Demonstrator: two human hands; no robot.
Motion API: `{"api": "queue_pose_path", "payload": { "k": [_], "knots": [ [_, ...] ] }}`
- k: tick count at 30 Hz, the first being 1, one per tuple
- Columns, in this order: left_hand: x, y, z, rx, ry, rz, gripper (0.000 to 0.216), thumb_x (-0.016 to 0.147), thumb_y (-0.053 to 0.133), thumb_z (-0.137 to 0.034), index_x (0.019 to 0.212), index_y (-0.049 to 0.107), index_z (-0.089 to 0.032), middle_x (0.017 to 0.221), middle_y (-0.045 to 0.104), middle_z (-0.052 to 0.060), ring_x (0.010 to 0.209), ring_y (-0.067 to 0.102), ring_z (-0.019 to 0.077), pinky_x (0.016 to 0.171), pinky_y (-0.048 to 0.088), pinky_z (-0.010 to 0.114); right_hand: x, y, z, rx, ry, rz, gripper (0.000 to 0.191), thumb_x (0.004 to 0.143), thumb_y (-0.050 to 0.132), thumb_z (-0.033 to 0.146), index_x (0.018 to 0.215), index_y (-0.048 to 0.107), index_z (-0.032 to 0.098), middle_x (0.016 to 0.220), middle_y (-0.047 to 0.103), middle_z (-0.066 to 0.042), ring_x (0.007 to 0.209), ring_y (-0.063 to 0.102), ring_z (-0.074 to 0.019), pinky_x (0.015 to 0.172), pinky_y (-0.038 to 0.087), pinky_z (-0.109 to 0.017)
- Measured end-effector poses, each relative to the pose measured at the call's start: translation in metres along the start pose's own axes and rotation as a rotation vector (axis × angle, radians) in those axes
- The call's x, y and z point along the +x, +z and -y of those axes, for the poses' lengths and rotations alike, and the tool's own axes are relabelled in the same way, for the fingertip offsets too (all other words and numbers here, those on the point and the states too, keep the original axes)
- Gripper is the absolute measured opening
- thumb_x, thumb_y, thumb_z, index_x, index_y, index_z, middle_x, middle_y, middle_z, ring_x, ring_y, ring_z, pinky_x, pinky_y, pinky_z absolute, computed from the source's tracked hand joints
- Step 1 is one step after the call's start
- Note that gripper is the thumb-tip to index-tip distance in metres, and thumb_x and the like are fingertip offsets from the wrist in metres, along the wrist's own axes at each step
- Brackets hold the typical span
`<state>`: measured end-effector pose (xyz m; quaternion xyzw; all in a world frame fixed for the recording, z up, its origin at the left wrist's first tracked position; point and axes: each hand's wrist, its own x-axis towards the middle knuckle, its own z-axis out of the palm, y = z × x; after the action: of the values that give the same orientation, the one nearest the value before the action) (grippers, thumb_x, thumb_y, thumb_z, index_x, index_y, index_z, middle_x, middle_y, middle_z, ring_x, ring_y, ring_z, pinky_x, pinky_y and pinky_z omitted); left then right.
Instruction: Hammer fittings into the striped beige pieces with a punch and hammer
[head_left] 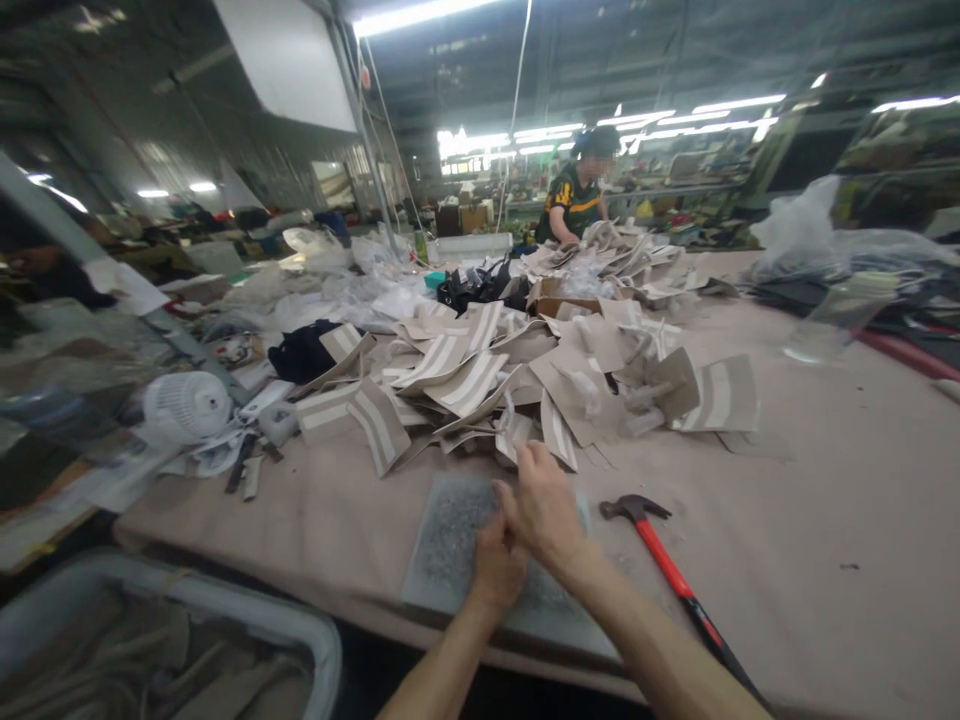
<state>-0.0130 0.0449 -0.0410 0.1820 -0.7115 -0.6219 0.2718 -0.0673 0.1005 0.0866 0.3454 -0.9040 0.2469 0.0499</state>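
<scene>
My left hand (499,562) is closed above a translucent, scuffed board (442,535) at the table's front edge. Just right of it, partly overlapping, my right hand (546,505) has its fingers curled towards the near edge of a heap of beige pieces with white stripes (457,375). The fingers hide whatever either hand may hold. One striped piece (556,432) lies right beyond my right fingertips. To the right of the board rests a claw hammer (664,560) with a red and black handle, untouched.
A white fan (187,405) and small tools (247,465) are at the left. A tub (326,640) with beige pieces stands below the front left edge. A clear plastic container (840,320) sits at the right. Across the table a person (574,200) leans over more beige pieces.
</scene>
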Motion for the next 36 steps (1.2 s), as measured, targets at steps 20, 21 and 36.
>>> {"api": "queue_pose_path", "payload": {
  "k": [20,21,36],
  "knots": [
    [-0.008,-0.019,-0.009,-0.101,-0.095,-0.249,0.031,0.081,0.067,-0.043,0.094,0.068,-0.014,0.09,0.074,0.01,0.083,0.068,0.0211,0.076,0.053,0.029,-0.15,-0.002,-0.063,0.988,0.935,-0.175,0.058,0.068,0.064,0.073,0.066,0.058,0.016,0.053,0.062,-0.006,0.049,0.058,-0.0187,0.051,0.047,-0.029],
    [-0.007,-0.02,-0.011,-0.086,-0.091,-0.239,0.031,0.081,0.068,-0.042,0.095,0.068,-0.014,0.091,0.074,0.009,0.084,0.069,0.0212,0.076,0.054,0.029,-0.166,0.008,-0.059,1.118,1.02,-0.175,0.059,0.061,0.072,0.072,0.066,0.06,0.015,0.056,0.064,-0.007,0.051,0.059,-0.0186,0.051,0.048,-0.029],
    [0.04,0.012,-0.009,-0.167,-0.059,0.258,0.03,0.076,0.074,-0.033,0.099,0.064,-0.016,0.092,0.074,0.007,0.085,0.07,0.02,0.076,0.054,0.028,-0.231,0.067,-0.036,1.788,1.459,0.394,0.035,0.075,0.073,0.04,0.09,0.055,0.014,0.08,0.07,-0.008,0.061,0.067,-0.0166,0.053,0.048,-0.024]
  ]
}}
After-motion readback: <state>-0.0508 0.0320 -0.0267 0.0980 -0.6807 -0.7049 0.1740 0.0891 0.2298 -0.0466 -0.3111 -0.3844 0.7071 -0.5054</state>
